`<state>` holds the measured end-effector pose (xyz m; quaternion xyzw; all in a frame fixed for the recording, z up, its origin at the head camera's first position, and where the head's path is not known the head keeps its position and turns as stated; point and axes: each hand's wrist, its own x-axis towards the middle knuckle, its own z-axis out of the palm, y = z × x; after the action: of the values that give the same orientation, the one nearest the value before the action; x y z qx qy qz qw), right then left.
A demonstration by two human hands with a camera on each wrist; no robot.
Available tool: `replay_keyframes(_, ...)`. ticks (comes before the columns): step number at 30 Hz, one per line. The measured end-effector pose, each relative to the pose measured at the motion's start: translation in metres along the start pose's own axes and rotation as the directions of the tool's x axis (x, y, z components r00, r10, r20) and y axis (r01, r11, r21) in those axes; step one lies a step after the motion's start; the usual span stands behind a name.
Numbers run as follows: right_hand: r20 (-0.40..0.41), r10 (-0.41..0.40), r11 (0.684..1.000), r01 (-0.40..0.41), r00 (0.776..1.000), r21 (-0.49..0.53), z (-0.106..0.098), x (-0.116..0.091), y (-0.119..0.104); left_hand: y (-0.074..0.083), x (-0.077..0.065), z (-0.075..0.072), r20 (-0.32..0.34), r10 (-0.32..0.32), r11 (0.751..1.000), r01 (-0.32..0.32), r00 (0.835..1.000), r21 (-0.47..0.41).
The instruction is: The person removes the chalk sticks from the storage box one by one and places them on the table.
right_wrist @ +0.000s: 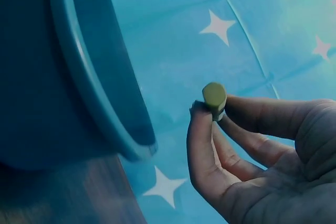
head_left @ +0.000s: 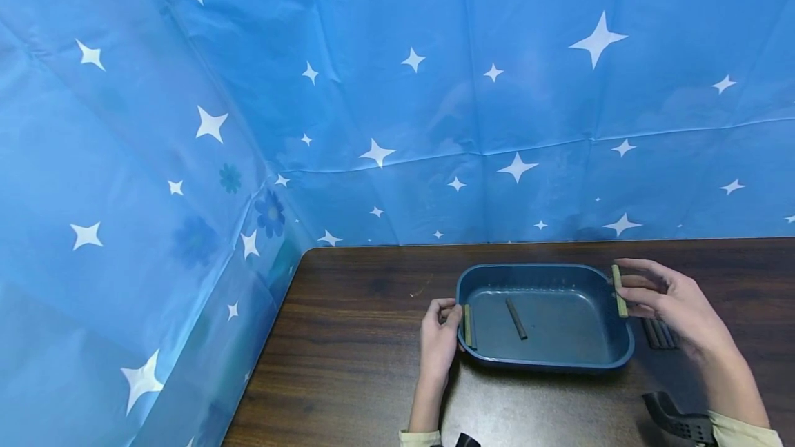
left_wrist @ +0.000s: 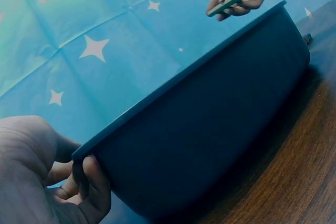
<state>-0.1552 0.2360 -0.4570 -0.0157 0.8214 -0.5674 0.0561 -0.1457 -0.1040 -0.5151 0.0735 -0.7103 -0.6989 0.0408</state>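
A blue rectangular basin (head_left: 546, 365) stands on the table. My left hand (head_left: 439, 340) grips its left rim, fingers curled round the edge in the left wrist view. My right hand (head_left: 673, 302) pinches a short yellow-green stick (head_left: 620, 291) between thumb and fingers, by the right rim. In the right wrist view the blunt end of this stick (right_wrist: 214, 95) faces the camera, apart from the basin. Inside the basin, a similar yellow-green stick (head_left: 468, 325) is along the left wall, and a dark stick (head_left: 516, 319) lies slantwise on the bottom.
Several dark sticks (head_left: 660, 334) lie side by side on the table, right of the basin and partly behind the right hand. The brown wooden table (head_left: 348, 357) meets a blue star-patterned curtain (head_left: 435, 123) at the back and left. A black strap (head_left: 677, 419) is near the right wrist.
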Motion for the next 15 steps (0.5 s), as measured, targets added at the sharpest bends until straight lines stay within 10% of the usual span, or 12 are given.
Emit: replay_keyframes(15,-0.105,0.031,0.996,-0.039,0.994,-0.076,-0.016,-0.003,0.016,0.000,0.000,0.000,-0.002,0.014,1.000,-0.014,1.000,0.003)
